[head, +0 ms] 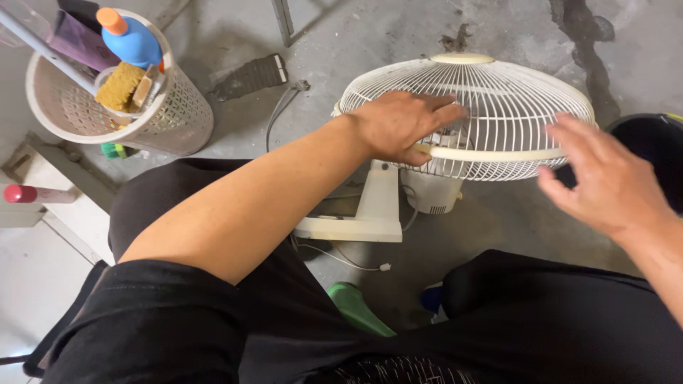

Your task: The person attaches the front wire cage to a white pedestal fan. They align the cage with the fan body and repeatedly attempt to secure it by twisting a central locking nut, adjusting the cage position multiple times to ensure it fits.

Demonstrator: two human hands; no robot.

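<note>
blue bottle (135, 41) with orange cap, upright in the perforated basket (181, 117), upper left

Bare grey concrete floor (398, 35), stained and patchy, with a dark crack-like streak (580, 43) running down at top right. Top left: a perforated cream plastic basket (181, 117) stands on the floor holding a blue bottle with orange cap (131, 39) and a yellow sponge (119, 85); a black foot pedal (250, 76) lies just right of it, and a black bucket (651, 146) sits at the right edge. Left edge shows pale boards (64, 206); light is flat and even.
</note>
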